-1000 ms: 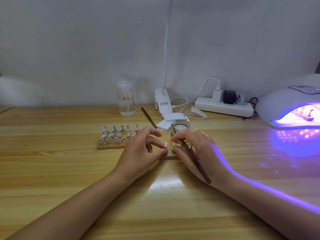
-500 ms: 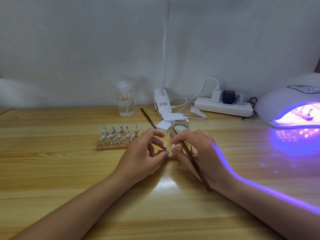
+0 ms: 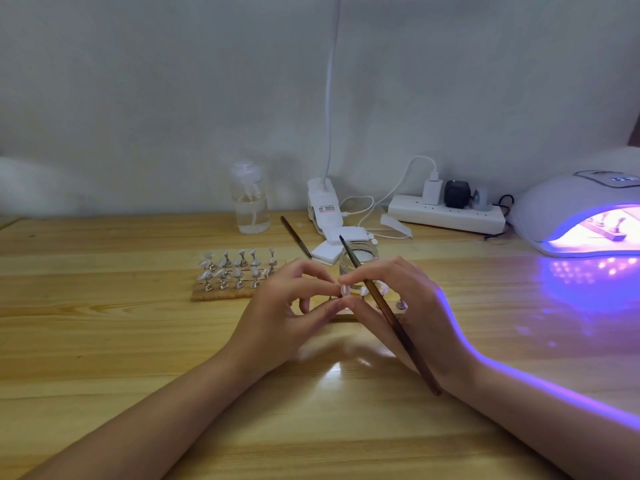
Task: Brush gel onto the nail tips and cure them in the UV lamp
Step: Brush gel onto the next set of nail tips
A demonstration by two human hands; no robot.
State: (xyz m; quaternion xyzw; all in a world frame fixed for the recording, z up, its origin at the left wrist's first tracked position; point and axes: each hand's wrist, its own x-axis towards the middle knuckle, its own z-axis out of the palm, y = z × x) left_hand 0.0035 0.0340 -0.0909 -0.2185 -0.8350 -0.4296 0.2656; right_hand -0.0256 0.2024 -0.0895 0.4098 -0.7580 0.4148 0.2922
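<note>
Both hands meet over one nail tip, mid-way through the batch

The left hand (image 3: 277, 317) and right hand (image 3: 398, 306) pinch a single clear nail tip (image 3: 344, 289) between their fingertips, just above a small wooden strip (image 3: 341, 317) in front of the glass jar (image 3: 358, 263). The right hand also keeps a brown gel brush (image 3: 388, 317) tucked along its fingers, bristles pointing away toward the jar. Progress looks partial: the UV lamp (image 3: 568, 216) on the far right is lit and already holds a strip of stands inside — whether those are done I cannot tell. To the left, a wooden board of nail tips on metal stands (image 3: 235, 271) sits well apart from the lamp, so it probably still waits for curing, perhaps for gel too.
</note>
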